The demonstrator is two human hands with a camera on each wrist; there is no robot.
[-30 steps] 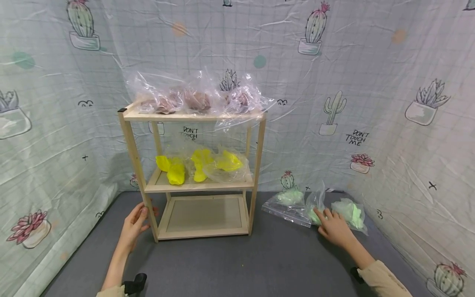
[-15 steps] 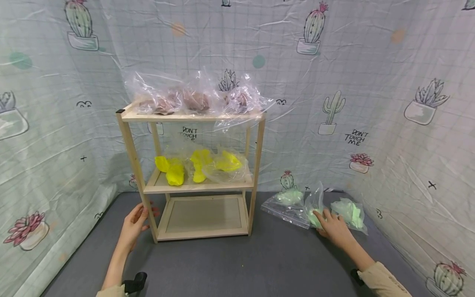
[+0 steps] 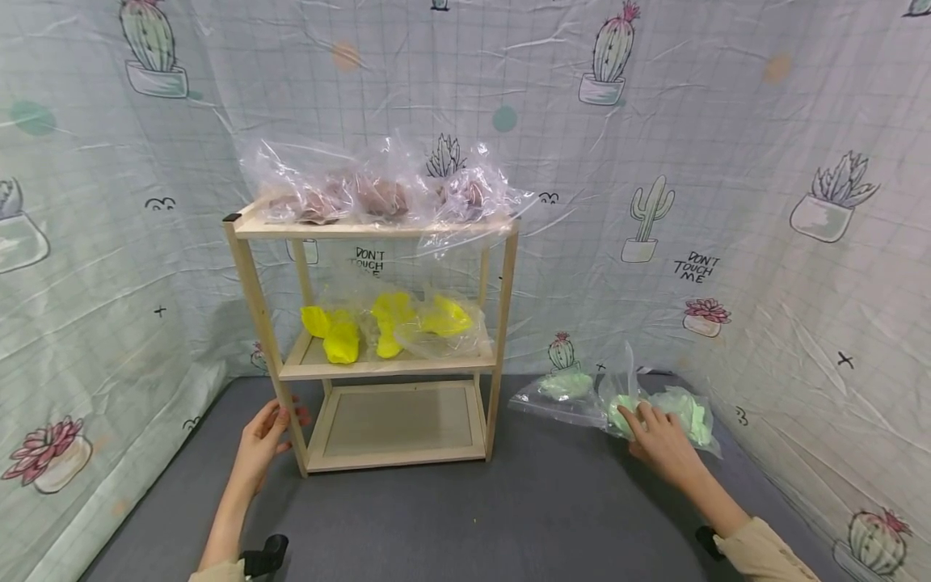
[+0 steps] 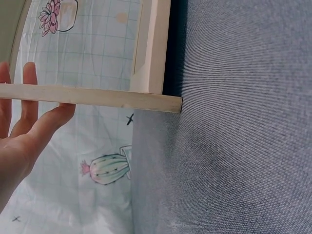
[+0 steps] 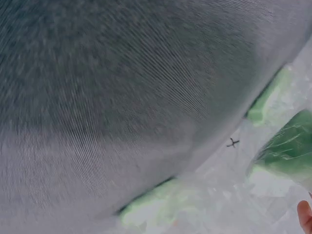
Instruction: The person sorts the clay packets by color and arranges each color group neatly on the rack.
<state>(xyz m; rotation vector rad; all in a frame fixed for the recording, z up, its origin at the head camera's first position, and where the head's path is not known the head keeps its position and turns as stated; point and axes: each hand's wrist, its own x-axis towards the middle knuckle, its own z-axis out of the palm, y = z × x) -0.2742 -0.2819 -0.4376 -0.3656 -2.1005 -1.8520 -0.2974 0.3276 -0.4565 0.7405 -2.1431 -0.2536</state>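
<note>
In the head view my left hand (image 3: 258, 440) holds the left front post of a wooden shelf rack (image 3: 385, 370). The left wrist view has the fingers on both sides of that post (image 4: 97, 95). At the right, my right hand (image 3: 662, 444) pinches a clear plastic bag with pale green contents (image 3: 620, 408). Close up in the right wrist view, this green bag (image 5: 292, 146) hangs off the table beside one fingertip (image 5: 304, 214); the other fingers are out of frame. Similar green bags lie to its left (image 3: 566, 386) and right (image 3: 694, 416).
Bags with bright yellow contents (image 3: 393, 323) lie on the middle shelf. Bags with brownish-pink contents (image 3: 381, 194) sit on the top shelf, one overhanging its right front edge. A bottom shelf (image 3: 400, 420) stands low over the grey table (image 3: 465, 517). Printed cloth walls (image 3: 567, 129) enclose the table.
My right hand has closed its fingers on the middle green bag and shifted it slightly up and to the right, towards the right-hand bag. The left hand stays on the post.
</note>
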